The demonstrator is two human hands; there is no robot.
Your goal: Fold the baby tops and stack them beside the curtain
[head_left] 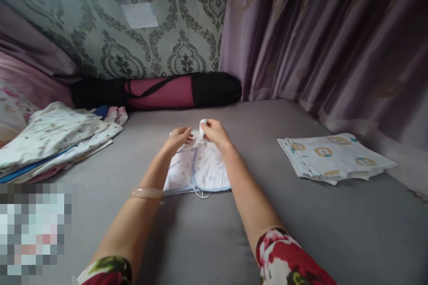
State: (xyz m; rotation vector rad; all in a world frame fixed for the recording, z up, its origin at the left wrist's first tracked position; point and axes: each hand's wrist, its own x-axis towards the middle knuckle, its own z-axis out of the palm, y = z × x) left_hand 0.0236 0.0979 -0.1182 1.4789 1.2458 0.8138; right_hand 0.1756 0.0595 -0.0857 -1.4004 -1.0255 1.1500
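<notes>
A small white baby garment (203,170) with light blue trim lies flat on the grey bed sheet (207,240) in the middle of the view. My left hand (179,136) rests on its far left edge with the fingers curled onto the cloth. My right hand (214,131) pinches the garment's far edge and lifts a small fold of it. A pale bangle (147,193) sits on my left wrist.
A folded stack of printed cloths (334,156) lies to the right. A loose pile of baby clothes (56,138) sits at the left. A rolled maroon and black bag (160,91) lies along the wallpapered wall. Purple curtains (327,40) hang at the right.
</notes>
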